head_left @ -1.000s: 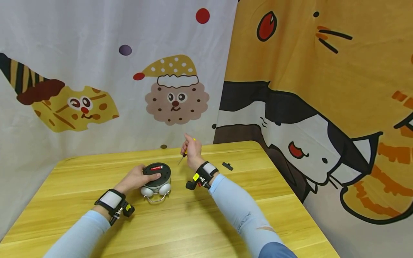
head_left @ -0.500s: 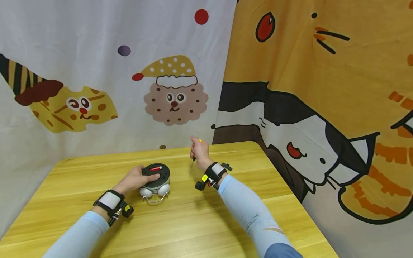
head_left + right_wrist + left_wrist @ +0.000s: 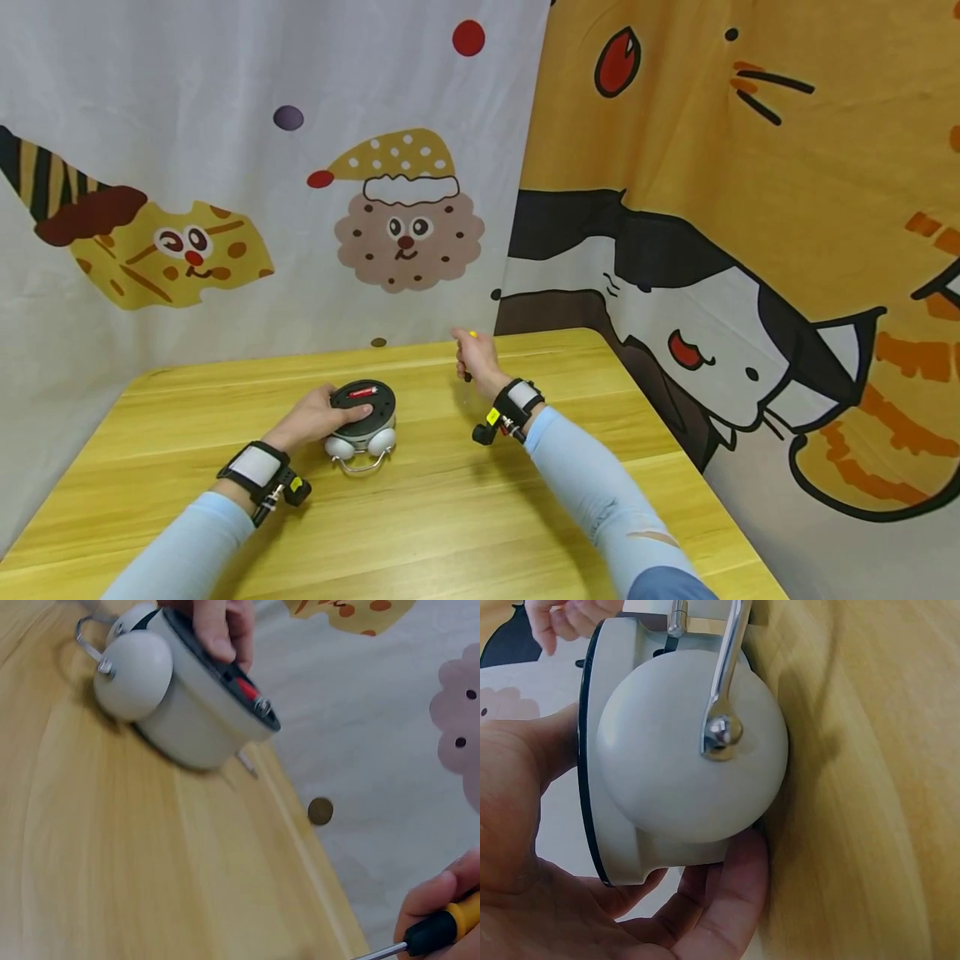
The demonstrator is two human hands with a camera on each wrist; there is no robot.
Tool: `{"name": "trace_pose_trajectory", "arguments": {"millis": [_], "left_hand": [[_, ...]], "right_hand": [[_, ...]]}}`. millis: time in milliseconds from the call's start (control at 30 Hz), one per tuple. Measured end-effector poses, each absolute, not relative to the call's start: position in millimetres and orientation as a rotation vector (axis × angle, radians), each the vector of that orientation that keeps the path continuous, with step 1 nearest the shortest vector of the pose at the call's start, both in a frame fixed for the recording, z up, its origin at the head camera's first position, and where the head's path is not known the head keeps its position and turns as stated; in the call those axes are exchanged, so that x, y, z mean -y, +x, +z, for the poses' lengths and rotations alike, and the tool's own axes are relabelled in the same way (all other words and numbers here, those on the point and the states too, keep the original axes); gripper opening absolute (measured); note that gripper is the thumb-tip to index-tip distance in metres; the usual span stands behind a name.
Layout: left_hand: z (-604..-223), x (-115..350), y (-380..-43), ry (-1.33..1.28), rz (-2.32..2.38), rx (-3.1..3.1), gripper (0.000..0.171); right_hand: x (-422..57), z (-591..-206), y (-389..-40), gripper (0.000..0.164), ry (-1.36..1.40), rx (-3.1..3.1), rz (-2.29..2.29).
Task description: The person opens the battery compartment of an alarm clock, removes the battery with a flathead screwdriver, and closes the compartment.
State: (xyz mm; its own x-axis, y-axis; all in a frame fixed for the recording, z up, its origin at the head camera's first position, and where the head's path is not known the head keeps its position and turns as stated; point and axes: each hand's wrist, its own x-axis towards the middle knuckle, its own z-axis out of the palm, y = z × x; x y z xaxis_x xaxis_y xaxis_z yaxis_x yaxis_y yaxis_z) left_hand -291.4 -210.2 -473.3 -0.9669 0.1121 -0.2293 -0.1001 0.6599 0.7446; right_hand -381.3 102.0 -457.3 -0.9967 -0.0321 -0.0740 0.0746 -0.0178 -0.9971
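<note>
A white twin-bell alarm clock lies face down on the table, its black back upward and its bells toward me. A red battery sits in the recess in its back. My left hand grips the clock, thumb across the back and fingers round the side; one bell fills the left wrist view. To the right, my right hand holds a screwdriver with a yellow and black handle. Its thin metal shaft points downward, apart from the clock.
The wooden table reaches back to a printed curtain. A wire handle joins the clock's bells. A small pale piece shows beside the clock in the right wrist view.
My right hand has moved right, away from the clock, with the screwdriver. The small black piece at the right is now hidden behind my right wrist. My left hand and the clock stay put.
</note>
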Motion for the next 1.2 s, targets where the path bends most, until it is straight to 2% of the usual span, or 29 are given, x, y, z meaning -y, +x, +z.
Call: {"name": "trace_pose_trajectory", "arguments": {"millis": [167,467,867,1200], "left_hand": [[-472.9,210.4,-291.5,0.007,1.191,-2.622,0.083],[-470.1,208.9,-290.2,-0.016,1.172,-2.617,0.089],[-472.0,210.2,-290.9,-0.007,1.142,-2.627,0.09],[-470.9,209.9,-291.2,-0.004,1.138,-2.625,0.094]], "right_hand": [[-111.3,-462.9,-383.7,0.048,0.074,-2.111,-2.143],[-120.3,-467.1,-384.7,0.034,0.228,-2.018,-2.16],[-142.9,-480.5,-384.2,0.048,0.149,-2.443,-1.923],[-158.3,-485.8,-384.5,0.043,0.067,-2.772,-1.457]]}}
